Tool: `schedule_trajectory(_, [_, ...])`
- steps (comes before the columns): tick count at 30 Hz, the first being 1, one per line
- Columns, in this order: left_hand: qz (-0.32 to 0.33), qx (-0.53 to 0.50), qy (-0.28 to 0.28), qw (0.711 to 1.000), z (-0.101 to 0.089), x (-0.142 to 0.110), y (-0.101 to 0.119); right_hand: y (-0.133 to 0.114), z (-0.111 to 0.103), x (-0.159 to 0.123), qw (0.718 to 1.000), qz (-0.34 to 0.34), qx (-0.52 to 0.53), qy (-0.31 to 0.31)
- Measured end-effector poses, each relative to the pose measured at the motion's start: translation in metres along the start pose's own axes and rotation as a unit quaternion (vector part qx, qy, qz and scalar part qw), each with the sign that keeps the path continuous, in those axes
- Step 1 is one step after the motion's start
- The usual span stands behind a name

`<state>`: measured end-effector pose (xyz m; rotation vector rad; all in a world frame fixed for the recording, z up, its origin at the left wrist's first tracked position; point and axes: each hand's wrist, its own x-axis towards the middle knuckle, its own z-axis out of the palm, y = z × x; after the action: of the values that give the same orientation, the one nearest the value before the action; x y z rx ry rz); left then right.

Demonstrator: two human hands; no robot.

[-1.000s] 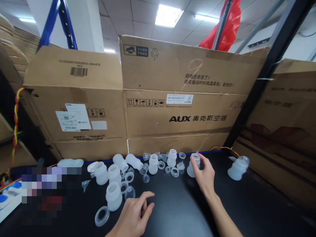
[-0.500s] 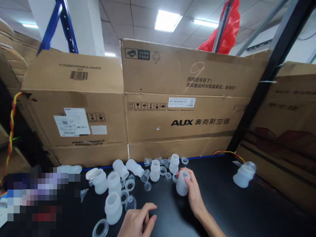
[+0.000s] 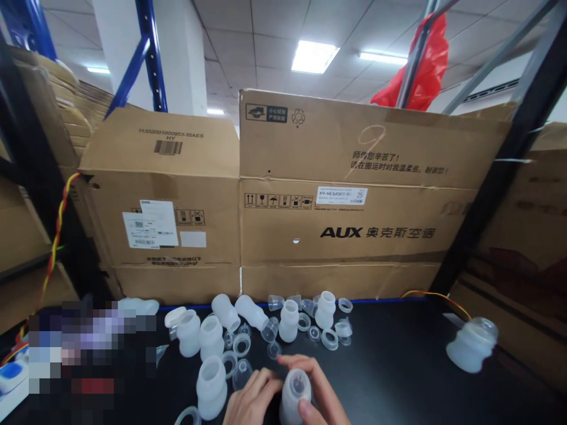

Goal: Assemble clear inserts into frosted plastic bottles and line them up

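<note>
A frosted white baby bottle (image 3: 290, 407) stands upright near the bottom edge, with its top tilted towards me. My right hand (image 3: 325, 398) is closed around it, thumb in front and fingers behind. My left hand (image 3: 252, 398) meets the bottle's left side with bent fingers pressed together; its fingertips are partly hidden. Left of that hand is another open-topped bottle (image 3: 211, 389), with a clear dome cap (image 3: 242, 375) between them. A translucent ring (image 3: 188, 416) lies at the bottom edge. Small clear parts and rings (image 3: 241, 344) lie just beyond my hands.
Several more bottles (image 3: 289, 321) stand or lie along the back of the black table (image 3: 398, 366). A capped bottle (image 3: 473, 345) leans at far right. Cardboard panels (image 3: 283, 248) wall the back, and a black post (image 3: 482, 177) rises at right. A pixelated patch covers the left.
My right hand has brought the bottle left and closer to me, up against my left hand. Loose parts it hid before now show at the back. The view has shifted slightly.
</note>
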<state>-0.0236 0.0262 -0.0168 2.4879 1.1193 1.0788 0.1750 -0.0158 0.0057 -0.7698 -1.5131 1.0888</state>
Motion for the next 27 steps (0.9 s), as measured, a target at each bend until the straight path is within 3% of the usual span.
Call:
schedule_trajectory(4, [0.051,-0.057,-0.035,0.996,-0.008,0.006,0.006,-0.008,-0.013,-0.003,0.998,0.014,-0.053,0.027])
schedule_trajectory(7, [0.032,-0.109,-0.042,0.993,-0.014,0.005,0.013,-0.016,-0.013,-0.003,0.994,0.0,-0.09,0.056])
schedule_trajectory(11, [-0.041,-0.155,0.024,0.987,-0.023,0.003,0.022,-0.028,-0.015,0.001,0.981,-0.035,-0.146,0.119])
schedule_trajectory(14, [0.004,-0.158,0.083,0.984,-0.025,0.005,0.03,-0.032,-0.023,0.002,0.962,-0.023,-0.221,0.156])
schedule_trajectory(16, [0.036,-0.153,0.114,0.981,-0.025,0.008,0.035,-0.033,-0.031,-0.001,0.961,-0.02,-0.236,0.144])
schedule_trajectory(19, [-0.012,-0.179,0.136,0.974,-0.024,0.01,0.04,-0.034,-0.04,-0.007,0.975,-0.046,-0.197,0.093])
schedule_trajectory(23, [-0.086,-0.259,0.092,0.958,-0.024,0.004,0.035,-0.04,-0.044,-0.013,0.961,-0.051,-0.2,0.183])
schedule_trajectory(25, [-0.09,-0.281,0.08,0.952,-0.023,0.0,0.029,-0.043,-0.047,-0.016,0.969,-0.011,-0.194,0.155])
schedule_trajectory(27, [-0.072,-0.282,0.093,0.952,-0.023,-0.002,0.024,-0.044,-0.05,-0.019,0.981,0.038,-0.178,0.07])
